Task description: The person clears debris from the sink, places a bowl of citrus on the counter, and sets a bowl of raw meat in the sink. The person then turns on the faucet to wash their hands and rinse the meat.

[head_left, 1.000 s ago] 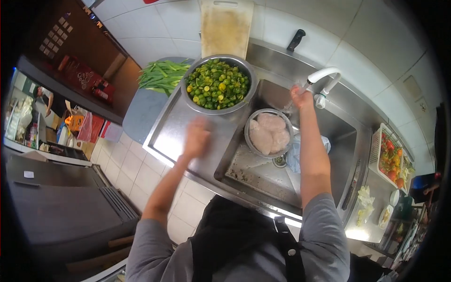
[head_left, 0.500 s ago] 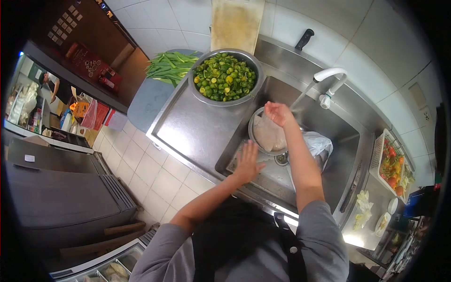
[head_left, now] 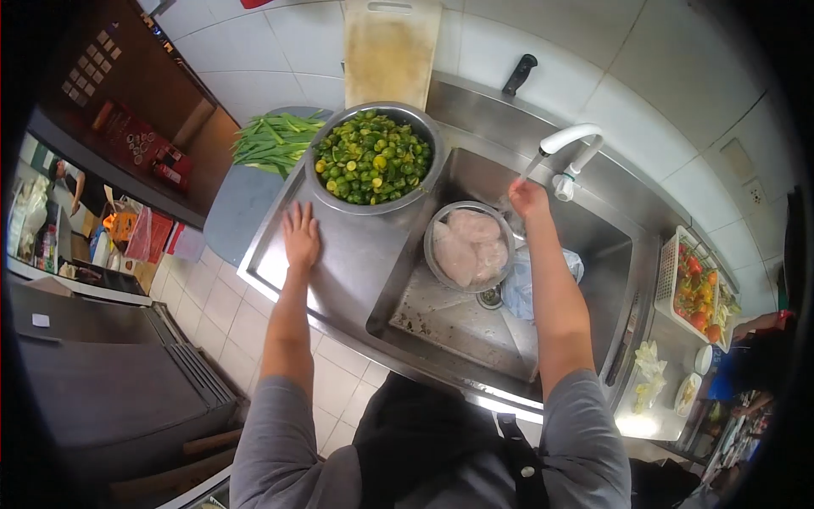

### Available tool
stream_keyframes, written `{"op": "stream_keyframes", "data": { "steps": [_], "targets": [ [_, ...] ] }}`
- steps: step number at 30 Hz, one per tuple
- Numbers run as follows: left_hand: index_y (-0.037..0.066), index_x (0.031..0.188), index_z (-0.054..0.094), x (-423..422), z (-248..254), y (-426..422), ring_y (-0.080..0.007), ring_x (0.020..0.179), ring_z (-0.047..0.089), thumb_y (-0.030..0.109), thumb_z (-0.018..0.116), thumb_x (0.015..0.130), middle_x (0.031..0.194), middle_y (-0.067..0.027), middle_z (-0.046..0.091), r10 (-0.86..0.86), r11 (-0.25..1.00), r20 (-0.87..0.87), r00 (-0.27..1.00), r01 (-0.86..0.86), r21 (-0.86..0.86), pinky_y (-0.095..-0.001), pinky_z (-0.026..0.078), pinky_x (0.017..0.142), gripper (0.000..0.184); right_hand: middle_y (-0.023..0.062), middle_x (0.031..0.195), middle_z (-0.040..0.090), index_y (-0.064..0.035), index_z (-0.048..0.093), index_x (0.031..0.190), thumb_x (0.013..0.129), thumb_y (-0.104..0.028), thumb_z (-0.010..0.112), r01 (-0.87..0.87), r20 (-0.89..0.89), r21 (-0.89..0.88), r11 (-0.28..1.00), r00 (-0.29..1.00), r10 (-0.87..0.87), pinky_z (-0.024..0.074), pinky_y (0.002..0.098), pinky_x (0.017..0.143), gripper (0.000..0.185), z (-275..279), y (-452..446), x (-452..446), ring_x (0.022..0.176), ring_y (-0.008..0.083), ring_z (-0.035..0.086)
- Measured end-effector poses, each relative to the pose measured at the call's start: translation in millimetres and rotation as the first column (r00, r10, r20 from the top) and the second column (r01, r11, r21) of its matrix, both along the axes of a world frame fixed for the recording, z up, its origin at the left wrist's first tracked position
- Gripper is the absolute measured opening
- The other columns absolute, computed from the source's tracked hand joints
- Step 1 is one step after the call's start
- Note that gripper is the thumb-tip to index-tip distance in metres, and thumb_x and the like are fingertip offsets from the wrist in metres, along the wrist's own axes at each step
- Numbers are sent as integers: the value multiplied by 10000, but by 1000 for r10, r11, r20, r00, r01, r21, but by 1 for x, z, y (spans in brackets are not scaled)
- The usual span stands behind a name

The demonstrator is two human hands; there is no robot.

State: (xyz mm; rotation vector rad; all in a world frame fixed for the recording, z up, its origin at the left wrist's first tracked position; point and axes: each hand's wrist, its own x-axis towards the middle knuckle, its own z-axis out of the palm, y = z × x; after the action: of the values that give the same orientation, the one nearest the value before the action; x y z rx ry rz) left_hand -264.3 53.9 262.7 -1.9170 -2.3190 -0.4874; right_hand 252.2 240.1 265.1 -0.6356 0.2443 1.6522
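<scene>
My left hand [head_left: 301, 236] lies with fingers spread on the steel drainboard [head_left: 360, 254], below a metal bowl heaped with small cut green and yellow limes [head_left: 373, 161]. Over the sink, my right hand [head_left: 528, 198] is under the stream from the white faucet [head_left: 572, 136]. Its fingers look curled together, and I see nothing held in them. Just left of that forearm, a steel bowl [head_left: 431, 265] in the sink holds several pale raw pieces of meat, which look like chicken breasts [head_left: 473, 246]. A plastic bag [head_left: 519, 288] lies partly hidden beneath my right forearm.
Long green onions [head_left: 275, 142] rest on a grey surface at the left. A cutting board [head_left: 392, 55] leans on the tiles beside a black-handled tool [head_left: 520, 75]. Right of the sink stand a white basket [head_left: 667, 284] of peppers and tomatoes and some pale leaves [head_left: 649, 373].
My left hand has moved from above the sink to the drainboard at the left. My right hand has shifted from above the meat bowl to the running water, uncovering the meat.
</scene>
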Motion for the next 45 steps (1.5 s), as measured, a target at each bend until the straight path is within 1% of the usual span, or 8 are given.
{"op": "stream_keyframes", "data": {
  "steps": [7, 13, 15, 23, 29, 35, 38, 45],
  "targets": [
    [68, 1285, 517, 245, 10, -48, -346, 1311, 364, 168, 547, 878, 1343, -190, 470, -607, 792, 287, 741, 592, 150, -445, 254, 1100, 420, 188, 937, 595, 90, 520, 1001, 906, -82, 433, -553, 374, 78, 830, 788, 490, 547, 373, 785, 214, 43, -58, -41, 864, 276, 611],
    [23, 1210, 561, 215, -15, -2, -245, 1018, 613, 74, 480, 916, 1063, -135, 651, -92, 780, 816, 571, 550, -297, -344, 473, 870, 309, 183, 1013, 646, 83, 575, 1107, 898, -70, 507, -942, 676, 3, 336, 250, 693, 528, 332, 864, 267, 93, -118, -110, 950, 253, 638],
    [-22, 1166, 573, 176, 2, 3, -222, 956, 634, -23, 445, 889, 1036, -124, 656, 107, 837, 991, -81, 545, -46, -320, 503, 844, 305, 178, 1011, 642, 86, 566, 1096, 903, -47, 478, -815, 825, -81, 574, 268, 497, 532, 353, 871, 250, 70, -96, -84, 950, 263, 633],
    [45, 1326, 445, -32, 14, -57, -425, 1294, 337, 137, 540, 891, 1405, -260, 358, -88, 995, 154, 984, 81, 53, -478, 286, 1072, 455, 167, 988, 586, 62, 473, 1045, 933, -66, 390, 0, 110, 81, 997, 994, -9, 528, 410, 841, 190, 8, -9, 18, 945, 281, 575],
    [-29, 1459, 66, 15, 12, -127, -498, 1369, 88, 650, 293, 904, 1453, -384, 69, 226, 844, -159, 961, -275, -460, -520, 125, 1118, 905, 155, 911, 571, 57, 469, 1004, 916, -71, 420, -247, 39, 173, 953, 969, 244, 539, 394, 788, 163, 68, -3, 1, 904, 268, 574],
    [-48, 1451, 110, 173, 21, -165, -469, 1385, 94, 379, 525, 892, 1491, -317, 74, -227, 936, 175, 958, 265, -234, -514, 134, 1126, 817, 158, 1014, 672, 28, 645, 1020, 904, -208, 495, -852, 660, 275, 445, 503, 557, 477, 347, 910, 302, 20, -110, -91, 969, 234, 635],
    [-49, 1425, 223, 191, 43, -160, -396, 1392, 176, 178, 527, 892, 1505, -235, 173, -454, 831, 317, 833, 524, -186, -482, 167, 1131, 655, 106, 1003, 684, -40, 679, 991, 902, -311, 556, -934, 965, -252, -252, -223, -140, 470, 341, 876, 310, 39, -211, -138, 941, 246, 626],
    [25, 1314, 447, 156, 61, -155, -369, 1352, 291, 71, 566, 849, 1439, -171, 351, -491, 791, 450, 746, 598, -128, -460, 255, 1109, 483, 181, 1377, 439, -60, 372, 1385, 987, -409, 343, -965, 961, -256, -64, -261, 87, 301, 413, 1080, 530, -3, -356, -152, 1295, 345, 384]
  ]
}}
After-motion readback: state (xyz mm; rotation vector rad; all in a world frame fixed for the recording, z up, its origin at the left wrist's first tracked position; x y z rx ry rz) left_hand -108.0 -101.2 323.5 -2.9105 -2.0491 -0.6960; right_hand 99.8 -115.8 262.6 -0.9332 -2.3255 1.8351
